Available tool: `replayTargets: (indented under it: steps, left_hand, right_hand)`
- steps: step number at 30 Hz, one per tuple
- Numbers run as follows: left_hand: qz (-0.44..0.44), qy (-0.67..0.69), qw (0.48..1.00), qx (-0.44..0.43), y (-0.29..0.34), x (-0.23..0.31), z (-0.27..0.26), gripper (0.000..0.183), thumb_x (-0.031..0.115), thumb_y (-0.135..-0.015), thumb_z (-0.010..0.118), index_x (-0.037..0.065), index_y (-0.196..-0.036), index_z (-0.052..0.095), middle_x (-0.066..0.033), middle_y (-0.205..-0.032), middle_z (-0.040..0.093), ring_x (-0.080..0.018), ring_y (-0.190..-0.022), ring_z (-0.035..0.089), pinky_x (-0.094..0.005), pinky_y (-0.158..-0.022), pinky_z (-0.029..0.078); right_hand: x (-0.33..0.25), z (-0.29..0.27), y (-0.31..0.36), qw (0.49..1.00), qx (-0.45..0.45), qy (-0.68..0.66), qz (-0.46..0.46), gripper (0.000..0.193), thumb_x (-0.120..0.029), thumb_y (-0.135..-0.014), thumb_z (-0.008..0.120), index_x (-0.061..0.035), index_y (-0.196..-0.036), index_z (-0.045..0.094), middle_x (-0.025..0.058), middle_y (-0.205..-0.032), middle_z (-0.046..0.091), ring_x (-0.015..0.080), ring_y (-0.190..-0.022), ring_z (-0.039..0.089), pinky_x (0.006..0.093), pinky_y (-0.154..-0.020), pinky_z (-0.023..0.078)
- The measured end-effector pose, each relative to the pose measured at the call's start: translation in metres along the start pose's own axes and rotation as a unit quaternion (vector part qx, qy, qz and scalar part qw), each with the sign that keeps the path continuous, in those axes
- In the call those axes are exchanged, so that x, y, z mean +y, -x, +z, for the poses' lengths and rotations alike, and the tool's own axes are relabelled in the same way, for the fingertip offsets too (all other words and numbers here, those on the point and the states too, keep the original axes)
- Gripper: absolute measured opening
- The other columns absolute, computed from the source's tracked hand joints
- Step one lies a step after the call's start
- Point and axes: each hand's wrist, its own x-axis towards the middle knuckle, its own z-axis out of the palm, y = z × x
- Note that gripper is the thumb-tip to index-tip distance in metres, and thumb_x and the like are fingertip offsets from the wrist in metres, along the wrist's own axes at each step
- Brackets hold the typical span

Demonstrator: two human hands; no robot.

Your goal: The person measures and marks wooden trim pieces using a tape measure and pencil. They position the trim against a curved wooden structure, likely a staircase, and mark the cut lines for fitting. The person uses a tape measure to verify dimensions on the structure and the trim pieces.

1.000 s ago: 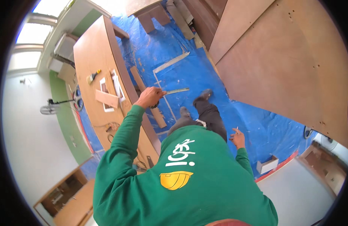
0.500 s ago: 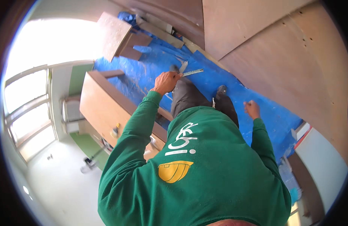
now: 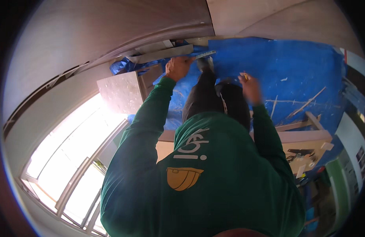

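Note:
My left hand [image 3: 177, 68] is closed on one end of a ruler [image 3: 206, 54], a narrow pale strip with markings that points right, above my shoe. My right hand [image 3: 251, 87], partly blurred, is raised to the right of my legs. Its fingers are pinched around a small yellow thing [image 3: 246, 76] that looks like a pencil; most of it is hidden. Neither hand touches the panels or boards around me.
A blue sheet [image 3: 265, 59] covers the floor under my feet. Large brown panels [image 3: 119, 27] stand ahead. A speckled board [image 3: 120, 91] is at left, near offcuts [image 3: 162, 54]. A workbench [image 3: 304, 144] with tools stands behind at right; bright windows [image 3: 83, 146] lie at left.
My body has turned left, so the workbench now shows at right instead of left. The ruler stays in my left hand. My right hand has come up and inward, and the yellow thing now shows.

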Motion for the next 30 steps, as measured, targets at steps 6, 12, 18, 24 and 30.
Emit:
replayTargets:
  steps: [6, 12, 18, 24, 30]
  left_hand:
    - [0.060, -0.053, 0.996, 0.029, -0.041, -0.019, 0.004, 0.043, 0.054, -0.104, 0.067, 0.014, -0.101, 0.084, -0.0175, -0.089, 0.078, -0.0443, -0.093, 0.076, -0.0538, -0.086, 0.058]
    - [0.151, -0.079, 0.980, 0.102, -0.103, -0.038, 0.021, 0.037, 0.042, -0.105, 0.069, 0.009, -0.092, 0.079, -0.0191, -0.090, 0.077, -0.0462, -0.091, 0.074, -0.0569, -0.081, 0.058]
    - [0.207, -0.085, 0.972, 0.071, -0.165, -0.049, 0.026, 0.032, 0.042, -0.103, 0.068, 0.014, -0.096, 0.081, -0.0155, -0.091, 0.079, -0.0446, -0.091, 0.076, -0.0573, -0.083, 0.059]
    - [0.204, -0.011, 0.976, 0.081, -0.174, -0.047, 0.016, 0.031, 0.039, -0.104, 0.070, 0.010, -0.102, 0.079, -0.0204, -0.097, 0.077, -0.0488, -0.091, 0.073, -0.0554, -0.082, 0.059]
    - [0.220, -0.046, 0.967, 0.118, -0.185, -0.060, 0.025, 0.038, 0.047, -0.104, 0.070, 0.011, -0.099, 0.083, -0.0194, -0.094, 0.079, -0.0480, -0.090, 0.073, -0.0556, -0.085, 0.058]
  right_hand:
    - [-0.036, 0.111, -0.073, 0.938, 0.198, 0.154, -0.241, 0.027, -0.025, -0.107, 0.072, -0.0037, -0.122, 0.078, 0.0171, -0.102, 0.079, 0.0319, -0.086, 0.078, 0.0399, -0.077, 0.061]
    - [-0.065, 0.150, -0.146, 0.931, 0.278, 0.091, -0.219, 0.018, -0.016, -0.103, 0.073, -0.0111, -0.118, 0.080, 0.0119, -0.109, 0.078, 0.0304, -0.078, 0.075, 0.0423, -0.067, 0.061]
    - [-0.061, 0.175, -0.204, 0.935, 0.312, 0.028, -0.166, 0.015, -0.009, -0.096, 0.073, -0.0125, -0.110, 0.079, 0.0073, -0.091, 0.074, 0.0258, -0.070, 0.071, 0.0386, -0.060, 0.057]
    - [-0.082, 0.184, -0.224, 0.928, 0.307, -0.193, -0.090, 0.009, -0.005, -0.096, 0.074, -0.0056, -0.102, 0.080, 0.0053, -0.074, 0.070, 0.0142, -0.058, 0.064, 0.0340, -0.053, 0.053]
    - [-0.089, 0.183, -0.227, 0.879, 0.264, -0.397, 0.006, 0.011, -0.010, -0.097, 0.076, -0.0006, -0.100, 0.081, 0.0043, -0.072, 0.072, 0.0082, -0.056, 0.058, 0.0284, -0.053, 0.048]
